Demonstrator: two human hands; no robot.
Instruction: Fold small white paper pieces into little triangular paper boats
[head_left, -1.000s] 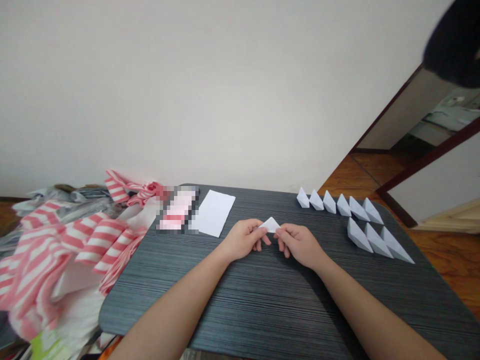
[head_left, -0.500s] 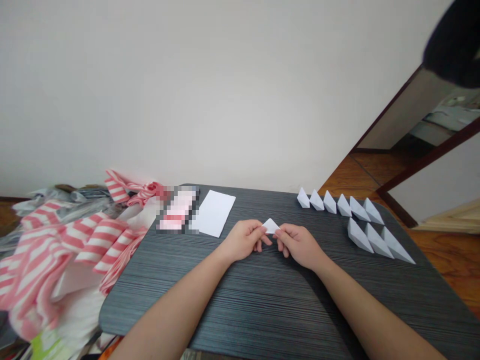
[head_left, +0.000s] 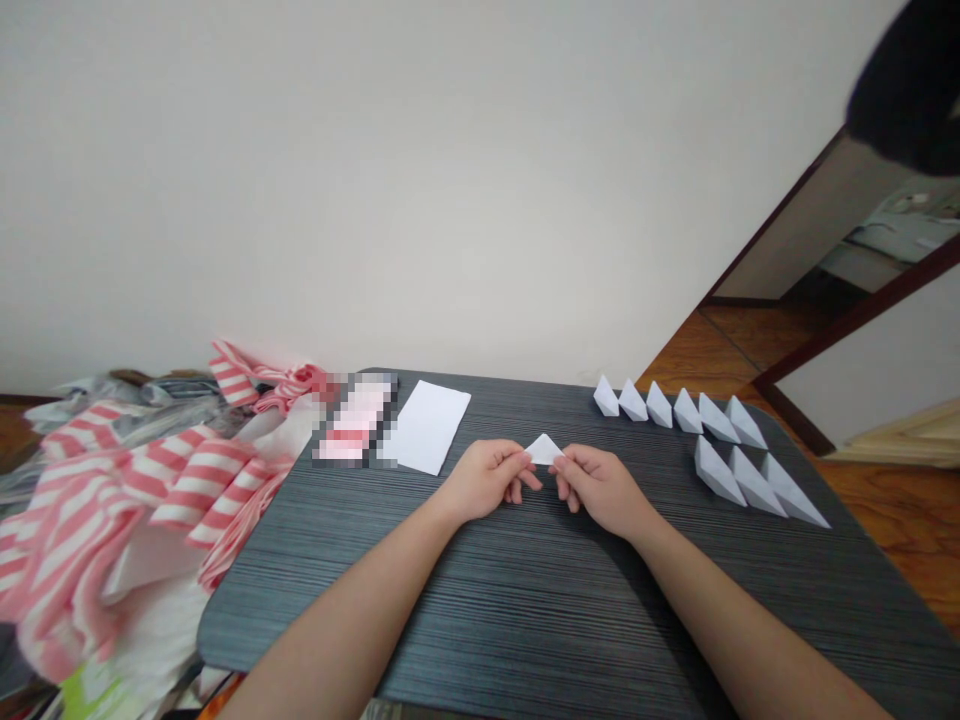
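Observation:
A small folded piece of white paper (head_left: 544,450), triangular at its top, is stretched between my two hands just above the dark table (head_left: 510,600). My left hand (head_left: 491,480) pinches its left corner between thumb and fingers. On the opposite corner, my right hand (head_left: 596,485) has the same kind of pinch. Fingers of both hands curl below the paper and partly hide its lower edge. To the left of my hands lies a stack of white paper sheets (head_left: 431,428).
Several folded white paper boats (head_left: 660,405) stand in a row at the table's back right, with a second, shorter row (head_left: 757,480) in front. A blurred-out pinkish item (head_left: 352,420) lies beside the sheets. Striped cloth (head_left: 150,490) is heaped left of the table.
My hands have moved very slightly apart, and a little more of the folded paper shows between them. Everything else looks the same.

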